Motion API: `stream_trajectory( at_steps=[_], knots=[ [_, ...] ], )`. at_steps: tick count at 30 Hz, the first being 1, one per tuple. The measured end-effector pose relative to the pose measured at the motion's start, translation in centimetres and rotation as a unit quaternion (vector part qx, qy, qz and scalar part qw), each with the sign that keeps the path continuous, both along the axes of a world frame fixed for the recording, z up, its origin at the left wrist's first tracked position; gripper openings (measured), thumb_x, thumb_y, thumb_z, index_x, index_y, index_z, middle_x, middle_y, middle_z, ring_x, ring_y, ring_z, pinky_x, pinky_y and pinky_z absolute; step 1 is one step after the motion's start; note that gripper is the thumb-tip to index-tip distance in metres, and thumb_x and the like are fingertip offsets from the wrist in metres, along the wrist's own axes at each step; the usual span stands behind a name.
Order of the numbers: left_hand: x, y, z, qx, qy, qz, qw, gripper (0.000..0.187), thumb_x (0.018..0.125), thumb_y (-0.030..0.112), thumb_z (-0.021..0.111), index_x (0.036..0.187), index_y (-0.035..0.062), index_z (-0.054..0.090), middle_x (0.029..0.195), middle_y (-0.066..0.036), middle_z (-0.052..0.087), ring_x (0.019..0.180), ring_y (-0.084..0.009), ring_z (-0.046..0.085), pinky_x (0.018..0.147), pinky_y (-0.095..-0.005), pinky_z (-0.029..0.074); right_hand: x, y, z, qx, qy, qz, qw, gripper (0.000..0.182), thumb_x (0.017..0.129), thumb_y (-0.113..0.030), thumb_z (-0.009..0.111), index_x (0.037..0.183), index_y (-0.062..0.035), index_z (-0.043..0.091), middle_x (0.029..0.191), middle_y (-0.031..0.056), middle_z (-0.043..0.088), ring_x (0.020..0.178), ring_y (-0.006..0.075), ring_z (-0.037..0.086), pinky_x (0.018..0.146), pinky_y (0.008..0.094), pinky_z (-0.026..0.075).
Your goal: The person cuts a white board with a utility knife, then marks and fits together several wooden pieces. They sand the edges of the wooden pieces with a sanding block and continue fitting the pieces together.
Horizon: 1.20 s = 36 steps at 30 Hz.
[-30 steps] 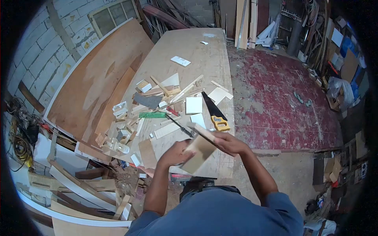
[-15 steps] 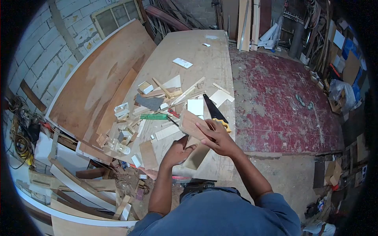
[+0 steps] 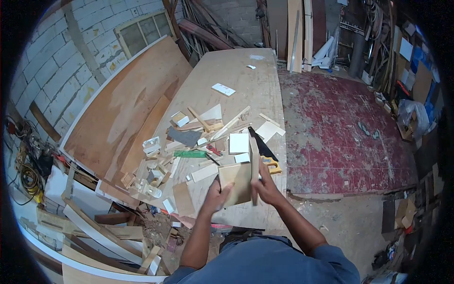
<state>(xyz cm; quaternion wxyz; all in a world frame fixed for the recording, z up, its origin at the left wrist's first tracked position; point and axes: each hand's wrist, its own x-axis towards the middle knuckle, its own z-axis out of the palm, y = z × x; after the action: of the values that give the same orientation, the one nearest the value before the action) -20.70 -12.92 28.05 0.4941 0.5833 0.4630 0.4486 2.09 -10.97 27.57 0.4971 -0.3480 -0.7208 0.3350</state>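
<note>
The left hand [image 3: 216,194] gripped a flat board [image 3: 235,183] at its lower left corner. The board was pale, nearly square plywood, and its broad face was turned up toward the camera. The right hand [image 3: 266,186] clasped a second panel [image 3: 254,166], which stood on edge, so only its thin brown side was visible. This panel touched the right edge of the board, and the two met at about a right angle. Both pieces were in the air above the near end of the table [image 3: 246,80].

Behind them, a heap of offcuts [image 3: 203,128] covered the middle of the table, together with a green ruler [image 3: 189,154] and a saw [image 3: 263,150] near the right edge. The far half of the table was mostly bare. To the right of the table was open red floor [image 3: 340,132]. On the left, a large sheet [image 3: 123,104] leaned against the wall.

The panel hid part of the yellow handle of the saw. The fingers of the right hand were behind the panel, so I could not see them well. The small things in the heap were hard to make out.
</note>
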Motion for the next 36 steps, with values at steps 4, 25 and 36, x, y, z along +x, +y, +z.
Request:
stream_trajectory(
  at_steps=[4, 25, 36],
  knots=[
    [2.0, -0.1, 1.9, 0.049, 0.002, 0.012, 0.999, 0.044, 0.096, 0.015, 0.056, 0.134, -0.0029, 0.045, 0.123, -0.012, 0.059, 0.109, -0.0163, 0.056, 0.095, -0.0299, 0.044, -1.2, 1.6, -0.1, -0.043, 0.091, -0.015, 0.995, 0.076, 0.092, -0.026, 0.056, 0.154, -0.001, 0.018, 0.137, 0.0203, 0.037, 0.129, 0.031, 0.035, 0.109, 0.0405, 0.028],
    [1.1, -0.7, 3.8, 0.148, 0.045, 0.18, 0.971, 0.037, 0.096, 0.019, 0.056, 0.126, -0.0023, 0.048, 0.111, -0.019, 0.065, 0.104, -0.0264, 0.064, 0.089, -0.0353, 0.049, -3.1, 1.3, -3.1, 0.012, 0.031, 0.028, 0.999, 0.065, 0.093, -0.027, 0.06, 0.146, 0.0019, 0.035, 0.133, 0.0175, 0.036, 0.127, 0.0307, 0.036, 0.109, 0.0398, 0.029],
    [1.1, -1.5, 6.1, 0.182, -0.022, 0.171, 0.968, 0.035, 0.097, 0.014, 0.055, 0.127, -0.0023, 0.048, 0.107, -0.015, 0.065, 0.101, -0.0168, 0.062, 0.088, -0.0306, 0.048, -3.1, -3.7, -1.8, -0.065, 0.039, 0.053, 0.996, 0.075, 0.094, -0.033, 0.057, 0.153, -0.0006, 0.022, 0.14, 0.0199, 0.035, 0.132, 0.0318, 0.033, 0.113, 0.0406, 0.025]
  ],
)
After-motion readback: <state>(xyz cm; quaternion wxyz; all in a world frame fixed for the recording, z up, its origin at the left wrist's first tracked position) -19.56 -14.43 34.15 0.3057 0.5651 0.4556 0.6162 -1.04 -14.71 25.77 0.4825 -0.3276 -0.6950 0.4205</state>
